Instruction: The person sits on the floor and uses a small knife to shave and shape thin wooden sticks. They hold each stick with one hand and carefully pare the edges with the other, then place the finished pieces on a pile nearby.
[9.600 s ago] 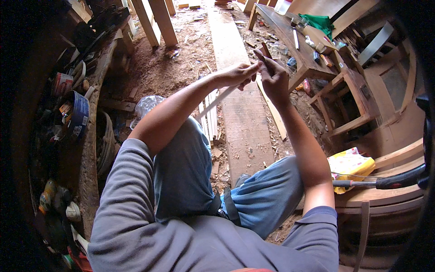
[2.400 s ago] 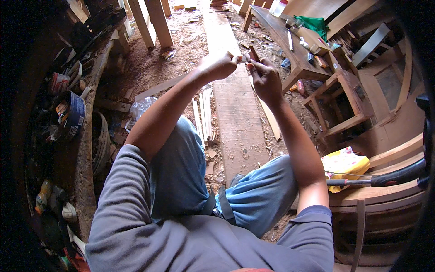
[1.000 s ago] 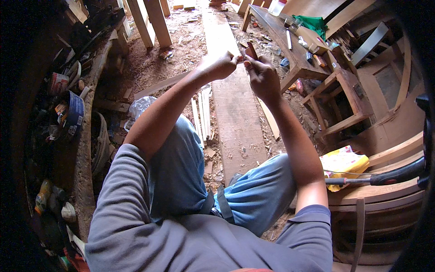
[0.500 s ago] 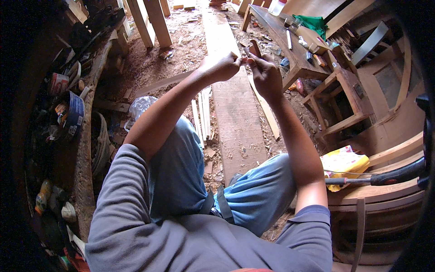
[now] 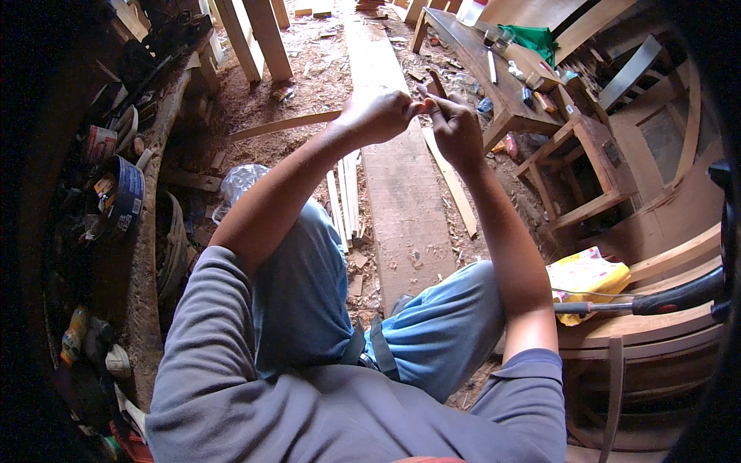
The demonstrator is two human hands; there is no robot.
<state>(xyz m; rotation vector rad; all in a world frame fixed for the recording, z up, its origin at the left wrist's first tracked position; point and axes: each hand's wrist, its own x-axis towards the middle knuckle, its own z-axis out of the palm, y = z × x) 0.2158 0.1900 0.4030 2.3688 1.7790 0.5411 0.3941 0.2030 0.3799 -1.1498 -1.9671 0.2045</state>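
Observation:
Both my hands are raised close together above a long wooden plank (image 5: pixel 409 208) lying between my legs. My left hand (image 5: pixel 382 116) is closed, and a thin wooden strip (image 5: pixel 285 123) runs out to the left from behind its wrist, apparently held in it. Closed too, my right hand (image 5: pixel 454 131) grips a small dark brown piece (image 5: pixel 437 83) that sticks up past its fingers; its exact kind is not clear. The fingertips of the two hands almost meet, and they hide whatever lies between them.
Pale thin strips (image 5: pixel 347 197) and wood shavings cover the floor. At right stand a low wooden table (image 5: pixel 463 58) with small items, a wooden frame (image 5: pixel 594 166) and a yellow package (image 5: pixel 590 278). A cluttered bench (image 5: pixel 143 255) with a blue tub (image 5: pixel 123 193) runs along the left.
The thin strip's left end has swung up and away from me, and my left hand has shifted slightly right. My right hand stays nearly in place.

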